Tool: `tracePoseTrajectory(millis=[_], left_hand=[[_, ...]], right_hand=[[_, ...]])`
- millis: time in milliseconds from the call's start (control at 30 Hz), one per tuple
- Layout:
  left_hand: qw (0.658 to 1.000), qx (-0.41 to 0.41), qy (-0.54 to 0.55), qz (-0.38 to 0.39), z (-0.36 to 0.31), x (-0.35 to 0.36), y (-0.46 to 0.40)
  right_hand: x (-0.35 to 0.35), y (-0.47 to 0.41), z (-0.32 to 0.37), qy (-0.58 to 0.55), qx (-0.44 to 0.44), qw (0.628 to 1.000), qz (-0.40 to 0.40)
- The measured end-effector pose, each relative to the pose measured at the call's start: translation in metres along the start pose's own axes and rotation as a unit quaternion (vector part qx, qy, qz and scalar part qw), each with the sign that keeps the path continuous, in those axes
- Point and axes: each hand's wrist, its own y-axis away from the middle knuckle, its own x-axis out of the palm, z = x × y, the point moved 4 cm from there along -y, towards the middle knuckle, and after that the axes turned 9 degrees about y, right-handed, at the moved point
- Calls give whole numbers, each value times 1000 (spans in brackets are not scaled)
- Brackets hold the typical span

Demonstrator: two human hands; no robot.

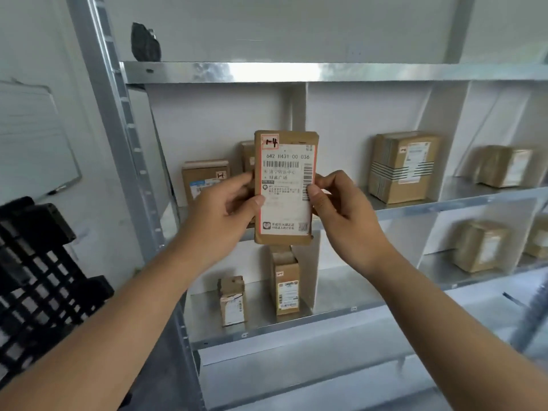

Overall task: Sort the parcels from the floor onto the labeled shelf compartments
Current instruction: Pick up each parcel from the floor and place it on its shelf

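Observation:
I hold a small brown cardboard parcel (286,161) upright in front of the metal shelf (296,72). Its white shipping label faces me, with a red-framed mark "1-4" at the top left. My left hand (225,215) grips its left edge, thumb on the label. Fingers and thumb of my right hand (341,209) pinch the right edge. Behind it, the left compartment of the middle level holds two parcels, one (204,179) with a blue label and a second partly hidden.
White dividers split the shelf levels. A larger taped box (400,167) and another box (504,166) stand in compartments to the right. Two slim parcels (232,301) (286,287) stand one level lower. Black plastic crates (38,280) are stacked at the left, below a whiteboard (32,137).

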Motion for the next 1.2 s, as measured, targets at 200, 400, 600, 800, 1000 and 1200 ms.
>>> tracePoseTrajectory(millis=[200, 400, 600, 800, 1000, 1200], left_hand=[[996, 19, 51, 71, -6, 83, -22], [988, 25, 89, 124, -16, 193, -38], [980, 26, 131, 149, -29, 325, -48], [972, 4, 169, 163, -29, 457, -57], [962, -20, 185, 200, -33, 567, -87], [957, -28, 189, 220, -14, 670, -138]], right_hand=[[-84, 28, -19, 66, 47, 995, -61], [-187, 58, -35, 112, 59, 985, -118], [-301, 83, -74, 134, 98, 977, -134], [-413, 100, -120, 120, 115, 978, -128], [-512, 98, -165, 162, 125, 966, -158], [-590, 74, -236, 149, 160, 958, -188]])
